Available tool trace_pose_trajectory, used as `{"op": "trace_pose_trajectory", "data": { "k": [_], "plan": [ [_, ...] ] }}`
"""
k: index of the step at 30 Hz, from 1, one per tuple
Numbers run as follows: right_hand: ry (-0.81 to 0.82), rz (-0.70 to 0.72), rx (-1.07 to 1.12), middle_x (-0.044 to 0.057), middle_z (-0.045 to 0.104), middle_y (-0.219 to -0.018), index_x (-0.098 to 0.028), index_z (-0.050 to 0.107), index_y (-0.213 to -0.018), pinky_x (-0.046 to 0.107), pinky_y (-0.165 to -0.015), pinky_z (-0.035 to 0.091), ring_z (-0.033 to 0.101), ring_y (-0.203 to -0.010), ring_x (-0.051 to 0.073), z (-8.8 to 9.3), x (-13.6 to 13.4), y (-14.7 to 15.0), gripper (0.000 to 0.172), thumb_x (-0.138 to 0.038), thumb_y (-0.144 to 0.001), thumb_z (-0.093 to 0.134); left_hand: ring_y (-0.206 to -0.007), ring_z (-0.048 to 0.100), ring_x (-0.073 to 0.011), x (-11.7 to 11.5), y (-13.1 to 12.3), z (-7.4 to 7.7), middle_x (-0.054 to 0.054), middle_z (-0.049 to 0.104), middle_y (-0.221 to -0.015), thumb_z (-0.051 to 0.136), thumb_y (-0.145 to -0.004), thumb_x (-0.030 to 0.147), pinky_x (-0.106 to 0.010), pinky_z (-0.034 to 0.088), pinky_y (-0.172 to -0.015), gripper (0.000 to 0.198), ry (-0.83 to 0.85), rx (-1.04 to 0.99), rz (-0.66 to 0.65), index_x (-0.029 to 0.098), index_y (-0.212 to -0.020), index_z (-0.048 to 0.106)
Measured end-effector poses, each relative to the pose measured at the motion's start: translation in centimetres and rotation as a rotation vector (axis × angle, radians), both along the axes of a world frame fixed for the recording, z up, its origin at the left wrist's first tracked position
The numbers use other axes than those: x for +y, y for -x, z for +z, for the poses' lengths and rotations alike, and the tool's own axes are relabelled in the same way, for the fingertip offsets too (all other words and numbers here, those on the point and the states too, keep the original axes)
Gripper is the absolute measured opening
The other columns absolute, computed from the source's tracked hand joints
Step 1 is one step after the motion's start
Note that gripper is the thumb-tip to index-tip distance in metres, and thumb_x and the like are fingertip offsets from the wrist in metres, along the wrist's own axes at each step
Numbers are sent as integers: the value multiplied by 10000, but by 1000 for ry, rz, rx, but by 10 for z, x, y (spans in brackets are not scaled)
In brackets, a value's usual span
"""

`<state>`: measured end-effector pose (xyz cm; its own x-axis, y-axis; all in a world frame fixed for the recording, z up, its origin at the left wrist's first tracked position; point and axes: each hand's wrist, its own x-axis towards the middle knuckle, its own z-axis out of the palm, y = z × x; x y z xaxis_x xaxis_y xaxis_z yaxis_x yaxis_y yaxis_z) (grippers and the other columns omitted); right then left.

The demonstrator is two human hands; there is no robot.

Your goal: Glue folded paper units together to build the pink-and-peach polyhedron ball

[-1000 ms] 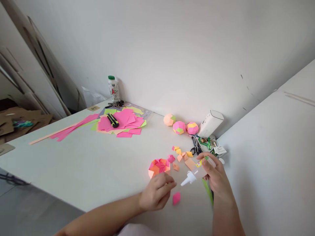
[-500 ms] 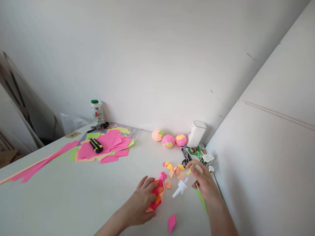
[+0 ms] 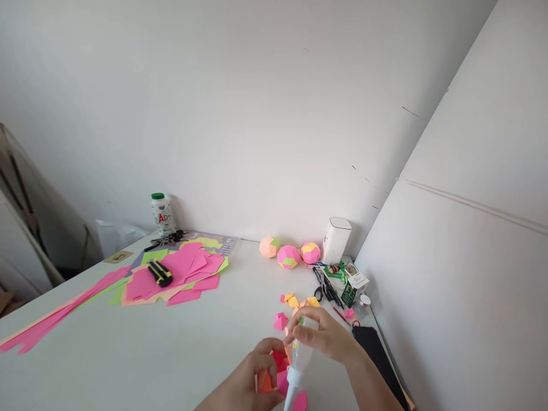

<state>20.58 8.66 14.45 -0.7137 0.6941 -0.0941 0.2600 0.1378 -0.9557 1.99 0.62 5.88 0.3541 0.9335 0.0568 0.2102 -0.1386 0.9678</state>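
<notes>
My left hand is closed around a folded paper shape in red, orange and pink, low in the picture. Over it, my right hand grips a clear glue bottle with a white nozzle pointing down. The nozzle overlaps the paper shape in the view; whether they touch I cannot tell. A pink paper piece lies on the table just right of the nozzle. Beyond my hands are a folded pink piece and several small yellow and orange pieces, some hidden behind my right hand.
Three faceted paper balls sit by the wall, beside a white container. Scissors, pens and a small jar crowd the right corner. A black case lies near my right forearm. Pink sheets hold a utility knife.
My right hand has moved left and down, and the bottle now tips steeply downward over the paper shape. My left hand has turned and lowered slightly. The whole view has shifted a little.
</notes>
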Motion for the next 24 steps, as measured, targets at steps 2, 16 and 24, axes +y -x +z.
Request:
{"op": "trace_pose_trajectory", "data": {
  "k": [2, 16, 24],
  "plan": [
    [18, 26, -11, 27, 675, -809, -192, 646, -821, 302, -773, 422, 601, -834, 205, -3, 0, 2, 314, -502, -770, 643, -978, 539, -211, 2, 2, -3, -57, 527, -1131, 690, -666, 208, -321, 439, -843, 182, 83, -104, -11, 169, -639, 515],
    [81, 153, -5, 12, 630, -759, -176, 653, -820, 239, -620, 421, 568, -708, 150, -21, 5, 14, 307, -480, -777, 646, -817, 499, -175, 7, 5, 2, -13, 520, -833, 784, -590, 305, -294, 364, -764, 358, 288, -488, -75, 152, -575, 461],
    [212, 187, 12, -28, 559, -644, -174, 638, -834, 187, -413, 408, 500, -452, 81, -32, 8, 20, 358, -522, -751, 653, -893, 548, -228, 9, 10, -3, -33, 608, -857, 781, -591, 341, -359, 380, -860, 285, 350, -543, -136, 157, -677, 581]
  ]
}}
